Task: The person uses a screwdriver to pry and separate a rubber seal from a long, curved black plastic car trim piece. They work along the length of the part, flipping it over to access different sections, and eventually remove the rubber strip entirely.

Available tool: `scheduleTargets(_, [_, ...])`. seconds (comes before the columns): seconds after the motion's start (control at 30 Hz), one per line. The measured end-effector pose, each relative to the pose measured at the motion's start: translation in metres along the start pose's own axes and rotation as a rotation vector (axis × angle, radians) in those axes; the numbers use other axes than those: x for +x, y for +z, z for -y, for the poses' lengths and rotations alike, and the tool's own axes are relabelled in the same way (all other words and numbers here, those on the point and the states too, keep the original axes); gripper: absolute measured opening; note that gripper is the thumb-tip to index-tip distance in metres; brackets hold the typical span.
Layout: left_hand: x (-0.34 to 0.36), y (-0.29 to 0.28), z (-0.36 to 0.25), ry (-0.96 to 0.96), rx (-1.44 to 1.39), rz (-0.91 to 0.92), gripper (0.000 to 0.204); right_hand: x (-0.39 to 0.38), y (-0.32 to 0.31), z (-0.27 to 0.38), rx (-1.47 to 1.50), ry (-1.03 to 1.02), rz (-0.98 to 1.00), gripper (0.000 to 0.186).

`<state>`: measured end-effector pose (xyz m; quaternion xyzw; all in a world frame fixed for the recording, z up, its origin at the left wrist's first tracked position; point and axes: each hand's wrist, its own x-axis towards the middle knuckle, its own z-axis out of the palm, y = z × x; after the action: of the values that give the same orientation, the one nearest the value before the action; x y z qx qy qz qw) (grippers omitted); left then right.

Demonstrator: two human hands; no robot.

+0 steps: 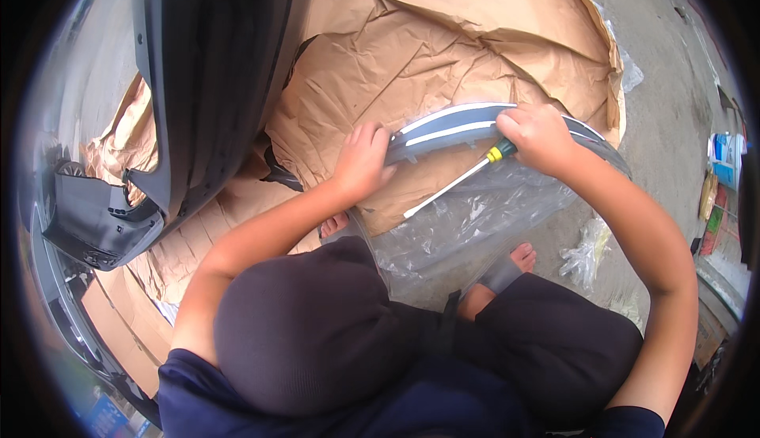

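Note:
A long curved trim strip [451, 128], dark grey-blue with white bands along it, lies across in front of me over brown paper. My left hand [364, 161] is closed around its left end. My right hand [537, 137] is farther right along the strip, fingers curled, with the thumb side at its upper surface. The same hand holds a screwdriver [500, 151] with a green and yellow handle. Its pale shaft slants down to the left, and the tip lies over the paper edge. My right palm hides the handle's end and part of the strip.
A large black car bumper [218, 66] stands at the left. Crumpled brown paper [443, 34] spreads beneath and beyond the strip. Clear plastic film [467, 220] lies near my feet, with a plastic wad [587, 252] on the concrete floor [661, 66]. A blue-white container [724, 157] stands far right.

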<state>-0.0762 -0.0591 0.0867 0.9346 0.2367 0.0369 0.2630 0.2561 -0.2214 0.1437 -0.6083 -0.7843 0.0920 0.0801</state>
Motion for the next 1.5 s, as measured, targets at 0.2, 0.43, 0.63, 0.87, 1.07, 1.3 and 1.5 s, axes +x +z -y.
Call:
scheduleTargets(0.2, [-0.008, 0.004, 0.009, -0.141, -0.219, 0.083, 0.049, 0.009, -0.019, 0.012, 0.010, 0.025, 0.012, 0.034])
scheduleTargets(0.43, [0.007, -0.006, 0.013, 0.024, -0.235, 0.278, 0.035, 0.026, -0.043, 0.013, -0.076, 0.158, 0.252, 0.027])
scheduleTargets(0.63, [0.027, -0.018, 0.035, 0.100, -0.580, 0.429, 0.024, 0.051, -0.107, 0.034, -0.324, 0.046, -0.028, 0.019])
scheduleTargets(0.87, [0.034, -0.020, 0.046, -0.280, -1.118, 0.744, 0.036, 0.014, -0.165, 0.116, 0.156, 0.473, 0.636, 0.028])
scheduleTargets(1.07, [0.033, -0.020, 0.046, -0.430, -1.362, 0.790, 0.035, 0.009, -0.140, 0.134, 0.747, 0.668, 0.564, 0.040])
scheduleTargets(1.3, [0.039, -0.005, 0.055, -0.472, -1.305, 0.785, 0.038, 0.022, -0.127, 0.144, 0.794, 0.676, 0.389, 0.049])
scheduleTargets(1.5, [0.039, -0.002, 0.060, -0.475, -1.450, 0.786, 0.044, 0.035, -0.117, 0.150, 0.836, 0.740, 0.331, 0.045])
